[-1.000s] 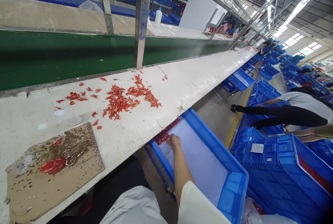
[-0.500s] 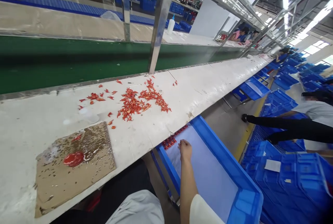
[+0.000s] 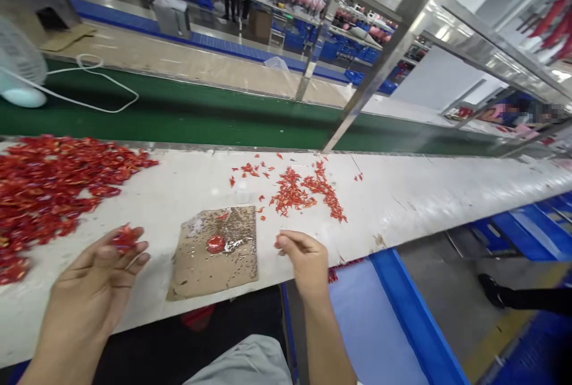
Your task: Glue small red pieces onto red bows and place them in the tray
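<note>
Steadiness counts most; my left hand (image 3: 92,286) grips a red piece (image 3: 126,239) over the table (image 3: 174,176), between the red heap (image 3: 67,185) and the wet cardboard (image 3: 201,281), where a light pinch should spare its shape; my right hand (image 3: 309,260) is pinched closed, on what I cannot tell

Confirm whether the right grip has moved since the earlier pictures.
Yes. Judged against the blue plastic crate, the right grip has moved left, from over the crate to above the white worktop, near the cardboard sheet.
</note>
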Demonstrator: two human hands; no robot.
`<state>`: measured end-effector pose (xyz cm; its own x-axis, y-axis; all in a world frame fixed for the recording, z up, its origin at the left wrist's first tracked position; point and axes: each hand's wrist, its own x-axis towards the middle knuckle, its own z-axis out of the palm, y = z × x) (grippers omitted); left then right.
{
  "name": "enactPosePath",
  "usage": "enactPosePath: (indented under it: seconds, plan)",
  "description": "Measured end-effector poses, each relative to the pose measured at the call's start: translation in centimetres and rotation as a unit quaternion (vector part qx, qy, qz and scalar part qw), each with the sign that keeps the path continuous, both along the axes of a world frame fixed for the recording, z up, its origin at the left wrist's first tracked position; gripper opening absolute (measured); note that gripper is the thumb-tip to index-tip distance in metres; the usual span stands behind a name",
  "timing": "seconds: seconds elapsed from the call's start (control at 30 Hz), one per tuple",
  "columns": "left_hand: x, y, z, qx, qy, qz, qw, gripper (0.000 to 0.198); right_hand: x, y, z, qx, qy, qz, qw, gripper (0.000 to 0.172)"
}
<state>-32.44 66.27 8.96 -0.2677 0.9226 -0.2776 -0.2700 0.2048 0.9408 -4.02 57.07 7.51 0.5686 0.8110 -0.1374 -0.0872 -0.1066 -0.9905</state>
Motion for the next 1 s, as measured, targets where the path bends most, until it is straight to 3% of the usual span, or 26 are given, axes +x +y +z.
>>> enactPosePath:
  seconds: [0.1, 0.23, 0.37, 0.47, 0.57, 0.67, 0.83, 1.0]
  plan:
    - [-0.6, -1.8, -0.4, -0.027, -0.083, 0.011, 0.996, 0.049, -4.7, 3.3, 0.9, -0.001, -0.055, 0.156, 0.986, 0.014]
    - [-2.1, -3.8, -0.4, -0.074, -0.123, 0.021, 0.989, 0.051, -7.9, 5.8, -0.1, -0.003, -0.173, 0.228, 0.958, 0.009]
    - [-3.4, -5.0, -0.4, -0.107, -0.179, -0.026, 0.978, 0.053, -8.9, 6.4, -1.1, -0.024, -0.218, 0.225, 0.949, 0.011]
    - [-3.7, -5.2, -0.5, -0.112, -0.185, -0.048, 0.975, 0.053, -9.0, 6.0, -0.8, -0.038, -0.19, 0.203, 0.96, 0.011]
    - [-3.0, -5.1, -0.4, -0.125, -0.191, -0.099, 0.969, 0.054, -9.3, 5.2, 0.4, -0.011, -0.09, 0.196, 0.976, 0.016]
    - [-1.5, -5.0, 0.1, -0.144, -0.202, -0.175, 0.953, 0.049, -9.9, 4.1, 2.3, 0.066, -0.024, 0.203, 0.977, 0.015]
    - [1.0, -4.9, 1.5, -0.145, -0.253, -0.277, 0.916, 0.042, -10.8, 2.4, 4.9, 0.131, -0.008, 0.269, 0.954, 0.007]
    - [1.6, -5.1, 1.9, -0.14, -0.265, -0.309, 0.903, 0.038, -10.7, 1.7, 5.5, 0.134, -0.036, 0.274, 0.952, 0.007]
